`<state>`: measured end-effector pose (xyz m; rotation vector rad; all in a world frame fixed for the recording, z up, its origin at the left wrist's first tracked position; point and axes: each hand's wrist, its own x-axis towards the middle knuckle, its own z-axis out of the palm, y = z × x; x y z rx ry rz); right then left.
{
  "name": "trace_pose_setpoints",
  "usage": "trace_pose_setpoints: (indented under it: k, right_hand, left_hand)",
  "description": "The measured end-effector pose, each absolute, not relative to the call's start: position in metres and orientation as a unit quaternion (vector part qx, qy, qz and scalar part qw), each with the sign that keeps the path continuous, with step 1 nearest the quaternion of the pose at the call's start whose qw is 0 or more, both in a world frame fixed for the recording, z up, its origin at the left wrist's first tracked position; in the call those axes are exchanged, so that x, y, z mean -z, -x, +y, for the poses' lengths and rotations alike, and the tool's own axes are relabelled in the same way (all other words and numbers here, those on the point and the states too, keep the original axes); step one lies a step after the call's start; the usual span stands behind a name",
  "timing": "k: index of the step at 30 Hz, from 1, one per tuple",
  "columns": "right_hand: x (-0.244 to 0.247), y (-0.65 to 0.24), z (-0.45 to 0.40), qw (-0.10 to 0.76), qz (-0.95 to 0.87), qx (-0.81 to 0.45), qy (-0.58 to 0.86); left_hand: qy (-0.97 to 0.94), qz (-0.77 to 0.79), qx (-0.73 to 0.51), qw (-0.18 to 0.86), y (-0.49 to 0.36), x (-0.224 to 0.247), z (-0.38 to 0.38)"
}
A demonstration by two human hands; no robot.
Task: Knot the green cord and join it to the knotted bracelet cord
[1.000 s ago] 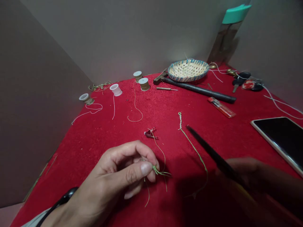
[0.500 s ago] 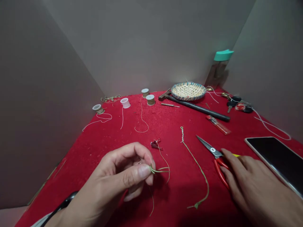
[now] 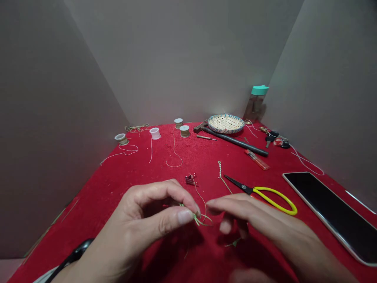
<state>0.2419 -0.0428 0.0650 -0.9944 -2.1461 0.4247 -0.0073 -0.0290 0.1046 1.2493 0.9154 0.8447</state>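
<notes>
My left hand point(image 3: 159, 212) pinches a small green knotted cord point(image 3: 196, 219) between thumb and forefinger, its loose ends sticking out to the right. Close by on the right, my right hand point(image 3: 259, 220) has its fingers apart and holds nothing. Part of a braided cord point(image 3: 220, 169) shows beyond my right hand, which hides its middle; a green knot point(image 3: 235, 243) lies below that hand. Scissors point(image 3: 244, 187) with a yellow handle lie just past my right hand. A dark red clip point(image 3: 191, 180) with a thin thread sits beyond my left fingertips.
On the red cloth point(image 3: 118, 177), several thread spools point(image 3: 154, 133) stand at the back left. A woven basket point(image 3: 226, 123), a hammer point(image 3: 235, 140), a lighter point(image 3: 257, 159) and keys point(image 3: 271, 136) lie back right. A phone point(image 3: 330, 212) is at right, a teal-lidded bottle point(image 3: 255, 100) behind.
My right hand has left the scissors and moved left, near my left hand. The scissors now show their yellow handle. The view has shifted slightly.
</notes>
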Motion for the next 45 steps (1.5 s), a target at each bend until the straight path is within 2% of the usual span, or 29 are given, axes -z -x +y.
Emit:
trace_pose_setpoints:
  k: [2,6,12,19,23,29,35,41,45]
  right_hand:
    - [-0.079,-0.223,-0.042,0.404,-0.793,-0.278,0.360]
    - [-0.087,-0.208,-0.037,0.396,-0.748,-0.336,0.412]
    - [-0.087,-0.215,-0.034,0.385,-0.681,-0.480,0.398]
    - [-0.095,-0.212,-0.038,0.396,-0.568,-0.582,0.426]
    - [-0.100,-0.211,-0.040,0.412,-0.504,-0.591,0.476]
    - [-0.079,-0.211,-0.028,0.352,-0.524,-0.640,0.439]
    - [-0.072,-0.216,-0.024,0.349,-0.532,-0.659,0.401]
    - [-0.071,-0.218,-0.027,0.407,-0.588,-0.564,0.413]
    - [-0.067,-0.217,-0.026,0.431,-0.582,-0.566,0.394]
  left_hand:
    - [-0.550,0.404,-0.366,0.632,0.006,-0.105,-0.029]
    - [-0.540,0.435,-0.370,0.619,0.003,-0.106,-0.028]
    - [-0.519,0.433,-0.401,0.618,-0.009,-0.115,-0.018]
    - [-0.518,0.444,-0.400,0.612,-0.011,-0.112,-0.013]
    - [-0.511,0.467,-0.400,0.600,-0.001,-0.099,-0.019]
    - [-0.518,0.475,-0.381,0.601,0.003,-0.095,-0.020]
    - [-0.516,0.489,-0.375,0.595,0.001,-0.092,-0.017]
    - [-0.572,0.510,-0.388,0.512,-0.002,-0.092,-0.018]
    - [-0.625,0.506,-0.393,0.446,-0.002,-0.091,-0.018]
